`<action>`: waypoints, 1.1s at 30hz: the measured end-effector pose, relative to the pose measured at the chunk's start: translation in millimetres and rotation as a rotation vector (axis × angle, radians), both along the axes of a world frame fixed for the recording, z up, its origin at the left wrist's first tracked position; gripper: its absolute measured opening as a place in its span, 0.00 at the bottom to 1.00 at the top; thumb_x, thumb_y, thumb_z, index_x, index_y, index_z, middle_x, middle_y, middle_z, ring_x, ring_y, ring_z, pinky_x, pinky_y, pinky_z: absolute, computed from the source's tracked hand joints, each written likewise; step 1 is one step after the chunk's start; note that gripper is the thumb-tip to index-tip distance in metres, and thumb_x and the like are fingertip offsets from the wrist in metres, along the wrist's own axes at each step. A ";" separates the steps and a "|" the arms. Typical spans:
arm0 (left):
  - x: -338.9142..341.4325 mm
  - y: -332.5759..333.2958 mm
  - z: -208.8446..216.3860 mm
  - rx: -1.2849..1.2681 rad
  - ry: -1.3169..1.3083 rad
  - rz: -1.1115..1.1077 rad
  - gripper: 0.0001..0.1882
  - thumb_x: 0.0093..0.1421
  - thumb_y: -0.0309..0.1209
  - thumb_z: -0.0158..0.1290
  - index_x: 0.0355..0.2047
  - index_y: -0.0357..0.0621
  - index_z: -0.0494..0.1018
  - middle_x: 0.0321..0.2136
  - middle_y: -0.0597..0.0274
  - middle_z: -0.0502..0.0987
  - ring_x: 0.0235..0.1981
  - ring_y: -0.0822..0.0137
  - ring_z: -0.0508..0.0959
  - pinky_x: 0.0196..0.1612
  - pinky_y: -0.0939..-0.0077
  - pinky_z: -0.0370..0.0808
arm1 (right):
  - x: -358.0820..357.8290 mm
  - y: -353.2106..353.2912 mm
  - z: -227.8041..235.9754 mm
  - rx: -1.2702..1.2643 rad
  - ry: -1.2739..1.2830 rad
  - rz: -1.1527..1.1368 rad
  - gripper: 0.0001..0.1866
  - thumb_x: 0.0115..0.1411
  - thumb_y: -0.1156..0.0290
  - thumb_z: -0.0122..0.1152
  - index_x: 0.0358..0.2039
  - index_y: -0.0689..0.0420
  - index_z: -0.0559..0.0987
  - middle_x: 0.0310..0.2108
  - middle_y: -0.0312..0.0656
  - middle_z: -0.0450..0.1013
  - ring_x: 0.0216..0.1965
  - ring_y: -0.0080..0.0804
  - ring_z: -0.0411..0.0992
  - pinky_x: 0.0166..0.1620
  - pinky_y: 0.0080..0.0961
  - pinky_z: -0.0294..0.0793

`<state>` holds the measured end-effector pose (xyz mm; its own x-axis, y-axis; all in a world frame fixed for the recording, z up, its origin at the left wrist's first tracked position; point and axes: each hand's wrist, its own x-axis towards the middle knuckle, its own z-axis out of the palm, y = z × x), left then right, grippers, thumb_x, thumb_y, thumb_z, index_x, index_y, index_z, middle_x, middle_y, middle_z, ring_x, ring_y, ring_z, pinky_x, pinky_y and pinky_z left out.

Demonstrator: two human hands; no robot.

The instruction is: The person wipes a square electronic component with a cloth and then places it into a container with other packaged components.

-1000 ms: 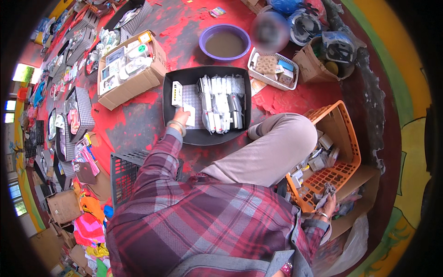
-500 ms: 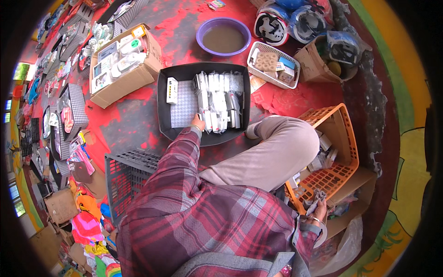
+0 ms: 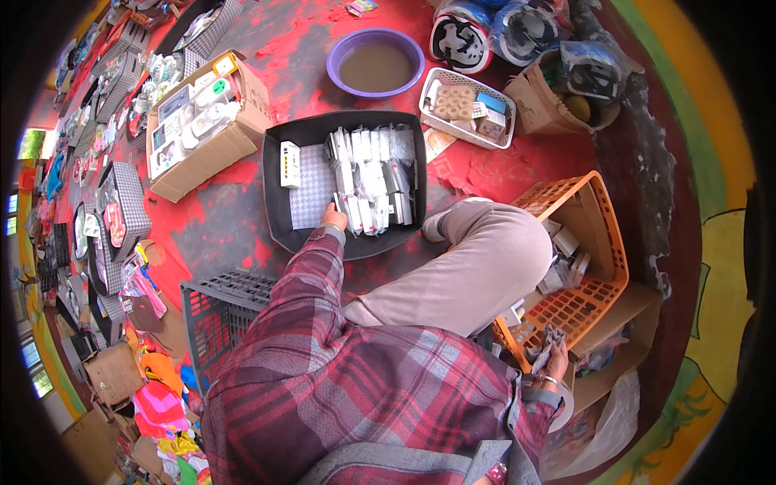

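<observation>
My left hand [image 3: 333, 217] reaches over the near side of a black fabric box [image 3: 276, 214]. Its fingers are curled against the nearest white packets [image 3: 356, 214], which stand in rows wrapped in clear plastic. Alone against the box's left side is another small white carton [image 3: 289, 165], on a checked base. Off to the right, my right hand [image 3: 554, 364] is closed on a crumpled grey cloth [image 3: 550, 343] at the near rim of a tilted orange plastic basket [image 3: 608, 234]. White cartons [image 3: 564, 240] lie inside that basket.
A dark plastic crate [image 3: 222, 311] sits by my left arm. Beyond the black box are a cardboard carton [image 3: 182, 182] of packaged goods, a purple basin [image 3: 333, 66] of murky water and a white basket [image 3: 509, 121]. Helmets [image 3: 459, 42] lie behind, and an open cardboard box [image 3: 634, 339] stands right.
The scene has shifted slightly left in view. My left hand stays at the packets, and my right hand still has the cloth at the basket's rim.
</observation>
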<state>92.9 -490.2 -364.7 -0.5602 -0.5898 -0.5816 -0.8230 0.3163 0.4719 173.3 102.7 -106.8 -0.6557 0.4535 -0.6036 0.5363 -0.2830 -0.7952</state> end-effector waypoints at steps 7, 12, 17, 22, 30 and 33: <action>-18.8 -10.7 6.1 -0.011 0.032 0.164 0.21 0.52 0.29 0.44 0.47 0.37 0.66 0.45 0.37 0.69 0.48 0.48 0.70 0.50 0.63 0.66 | 2.6 -6.4 1.8 -0.013 -0.006 -0.001 0.19 0.57 0.83 0.38 0.51 0.65 0.65 0.41 0.47 0.72 0.37 0.36 0.73 0.39 0.28 0.75; -23.9 -28.1 -36.2 0.002 -0.077 -0.220 0.28 0.51 0.30 0.43 0.55 0.45 0.60 0.45 0.45 0.71 0.48 0.49 0.70 0.50 0.66 0.67 | 4.5 -5.8 1.1 -0.004 -0.025 0.011 0.19 0.56 0.83 0.40 0.49 0.65 0.67 0.40 0.46 0.72 0.37 0.35 0.74 0.38 0.28 0.75; -0.6 -60.1 -58.2 0.059 0.088 -0.493 0.15 0.60 0.31 0.39 0.44 0.41 0.69 0.44 0.52 0.71 0.45 0.59 0.72 0.46 0.67 0.70 | -0.9 -7.6 -4.8 0.010 -0.040 0.078 0.19 0.55 0.82 0.40 0.48 0.66 0.68 0.40 0.46 0.73 0.37 0.35 0.74 0.39 0.28 0.75; -1.1 -27.4 -46.9 0.609 0.283 0.271 0.30 0.53 0.15 0.40 0.57 0.46 0.53 0.41 0.48 0.71 0.40 0.54 0.75 0.39 0.61 0.76 | -2.3 0.3 -4.3 0.014 0.016 -0.001 0.19 0.55 0.82 0.44 0.48 0.63 0.69 0.36 0.41 0.74 0.31 0.29 0.73 0.35 0.22 0.73; -35.7 -61.9 -52.2 -0.211 0.169 -0.290 0.27 0.49 0.28 0.47 0.51 0.30 0.63 0.45 0.40 0.70 0.47 0.53 0.71 0.52 0.70 0.65 | -17.8 5.4 59.2 -0.075 0.323 -0.081 0.18 0.56 0.80 0.44 0.49 0.65 0.67 0.42 0.45 0.72 0.39 0.33 0.73 0.41 0.27 0.75; -83.6 -20.8 45.5 -0.101 0.445 -0.254 0.22 0.51 0.26 0.46 0.48 0.33 0.67 0.44 0.44 0.72 0.47 0.57 0.72 0.51 0.72 0.65 | -22.6 26.6 86.6 -0.142 0.456 -0.028 0.19 0.56 0.77 0.45 0.49 0.65 0.67 0.44 0.46 0.71 0.42 0.35 0.73 0.42 0.25 0.74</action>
<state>9.4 -511.0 -319.2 -0.8727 -0.4446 -0.2018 -0.4414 0.5418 0.7153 150.7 129.3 -20.1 -0.8566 0.4090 -0.3146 0.1324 -0.4151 -0.9001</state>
